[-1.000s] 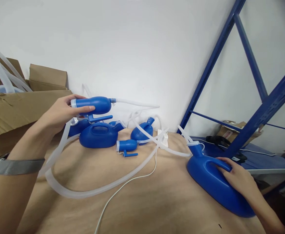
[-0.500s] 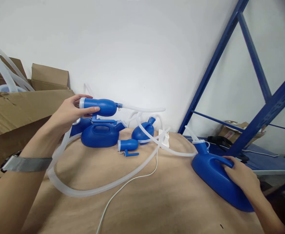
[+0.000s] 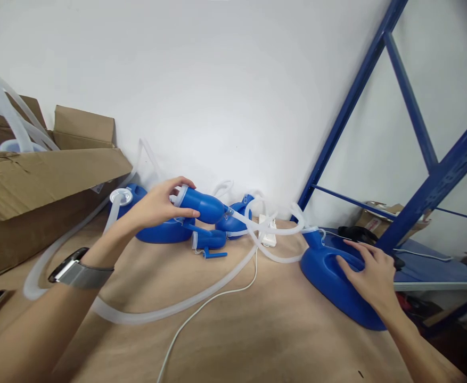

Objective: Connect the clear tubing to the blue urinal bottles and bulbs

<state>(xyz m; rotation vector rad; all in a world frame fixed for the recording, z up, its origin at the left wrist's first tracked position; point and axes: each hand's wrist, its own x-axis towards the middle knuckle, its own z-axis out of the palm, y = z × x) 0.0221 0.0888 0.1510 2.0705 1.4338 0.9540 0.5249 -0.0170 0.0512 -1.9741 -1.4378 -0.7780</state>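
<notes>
Right hand [image 3: 371, 276] lower right, fingers spread flat on blue jug [image 3: 329, 276] at tabletop [image 3: 257, 330] edge. Tube [image 3: 169, 308] loops across centre. Left hand [image 3: 157, 205] mid-left, fingers grasping blue bulb [image 3: 203, 205] above more jugs [image 3: 157, 231]. Box [image 3: 37, 181] upper left.

A blue plastic funnel piece with a clear tube [image 3: 201, 206] sits in the left hand [image 3: 155, 205] above the far middle of the tan worktop [image 3: 257, 330]. Right behind and under it, along the far edge, lies a blue plastic jug with a handle [image 3: 159, 232], with two smaller blue plastic pieces [image 3: 211, 240] to its right. A long clear flexible hose [image 3: 169, 308] loops over the worktop's middle toward the left edge. At the right edge a second blue plastic jug [image 3: 329, 276] lies under the right hand [image 3: 371, 274] (partly overhanging). A brown cardboard box [image 3: 29, 186] stands at the left, a blue metal shelf frame [image 3: 436, 181] at the right.
</notes>
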